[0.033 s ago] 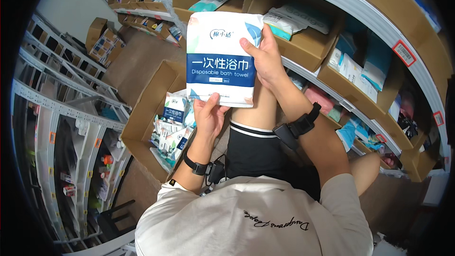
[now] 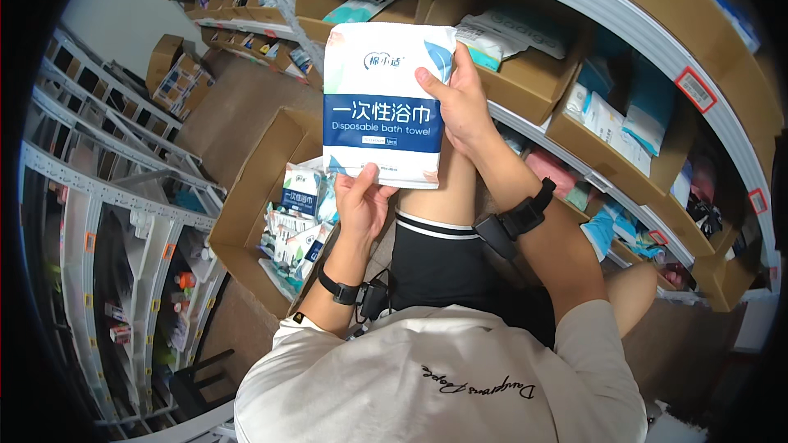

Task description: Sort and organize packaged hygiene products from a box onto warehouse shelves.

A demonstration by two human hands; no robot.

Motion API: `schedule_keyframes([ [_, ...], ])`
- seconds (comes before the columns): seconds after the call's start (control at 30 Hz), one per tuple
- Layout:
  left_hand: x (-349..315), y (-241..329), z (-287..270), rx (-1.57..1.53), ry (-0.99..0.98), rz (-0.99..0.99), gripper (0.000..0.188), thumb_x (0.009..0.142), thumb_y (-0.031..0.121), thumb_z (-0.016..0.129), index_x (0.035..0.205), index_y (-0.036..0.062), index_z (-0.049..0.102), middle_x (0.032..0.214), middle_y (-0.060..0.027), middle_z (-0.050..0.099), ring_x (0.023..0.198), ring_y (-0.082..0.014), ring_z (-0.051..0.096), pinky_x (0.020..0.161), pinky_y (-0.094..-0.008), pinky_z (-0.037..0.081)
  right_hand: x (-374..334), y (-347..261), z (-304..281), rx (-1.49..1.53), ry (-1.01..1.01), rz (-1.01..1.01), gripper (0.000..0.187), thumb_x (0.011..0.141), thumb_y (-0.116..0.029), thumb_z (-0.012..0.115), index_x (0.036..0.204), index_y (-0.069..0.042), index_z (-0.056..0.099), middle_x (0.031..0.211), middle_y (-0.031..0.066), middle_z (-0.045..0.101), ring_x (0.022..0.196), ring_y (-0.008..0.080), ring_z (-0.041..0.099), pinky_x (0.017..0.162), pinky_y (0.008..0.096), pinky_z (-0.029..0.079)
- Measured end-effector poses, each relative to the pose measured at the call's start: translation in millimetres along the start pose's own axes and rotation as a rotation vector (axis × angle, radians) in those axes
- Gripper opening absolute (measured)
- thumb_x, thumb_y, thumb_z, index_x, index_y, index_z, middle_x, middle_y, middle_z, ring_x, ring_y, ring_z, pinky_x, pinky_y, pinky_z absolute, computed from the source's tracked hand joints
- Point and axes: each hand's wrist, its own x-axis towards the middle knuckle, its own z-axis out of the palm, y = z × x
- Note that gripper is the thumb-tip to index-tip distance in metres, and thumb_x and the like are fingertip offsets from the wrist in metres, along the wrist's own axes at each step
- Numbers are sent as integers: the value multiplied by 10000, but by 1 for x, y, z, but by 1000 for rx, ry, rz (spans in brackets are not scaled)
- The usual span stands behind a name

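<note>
Both of my hands hold up a flat white bath towel pack with a broad dark blue band, its printed front facing me. My left hand pinches the bottom edge, thumb in front and fingers behind. At the upper right edge my right hand grips the pack, thumb across the front; its other fingers are mostly hidden behind. Below and left, an open cardboard carton stands on the floor. Inside it lie several similar white and blue packs, some overlapping.
A long shelf curves along the far and right sides, holding cardboard bins with soft packs. Grey metal racks with small goods stand at the left. My bent leg lies just beneath the held pack. Another carton stands far left.
</note>
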Motion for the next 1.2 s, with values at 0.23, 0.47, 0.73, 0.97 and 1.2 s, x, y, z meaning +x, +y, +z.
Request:
schedule_keyframes([
  [0.23, -3, -18, 7, -120, -207, -111, 446, 941, 97, 585, 1350, -2, 438, 1241, -192, 616, 1093, -325, 662, 821, -443, 633, -8, -40, -32, -56, 4, -25, 515, 887, 43, 646, 1338, -36, 410, 1211, 112, 584, 1112, 180, 584, 927, 301, 493],
  [0.47, -8, -46, 26, -119, -360, -232, 515, 942, 140, 623, 1389, 10, 405, 1258, -184, 602, 1091, -321, 657, 799, -429, 636, -28, -82, -64, -167, -27, -148, 642, 882, -55, 700, 1425, -67, 358, 1299, 131, 521, 1223, 208, 509, 1050, 339, 409],
  [0.73, -18, -68, 62, 93, -295, -294, 441, 970, 114, 595, 1361, -9, 430, 1227, -194, 615, 1041, -299, 681, 760, -395, 644, -51, -105, -91, -211, 44, -194, 691, 889, -60, 696, 1459, -63, 306, 1300, 159, 530, 1207, 209, 537, 1008, 332, 460],
  [0.97, -26, -85, 79, 156, -297, -364, 401, 974, 116, 599, 1335, 10, 459, 1181, -156, 637, 995, -262, 697, 730, -344, 649, -74, -117, -119, -238, 151, -205, 705, 902, -53, 689, 1454, 12, 256, 1317, 199, 532, 1211, 223, 547, 997, 323, 472],
  [1.2, -37, -105, 97, 120, -367, -389, 396, 973, 111, 599, 1328, 4, 462, 1178, -160, 638, 1011, -263, 694, 745, -346, 648, -95, -144, -138, -250, 189, -227, 647, 892, -65, 700, 1417, -9, 325, 1269, 178, 571, 1171, 207, 585, 978, 336, 496],
])
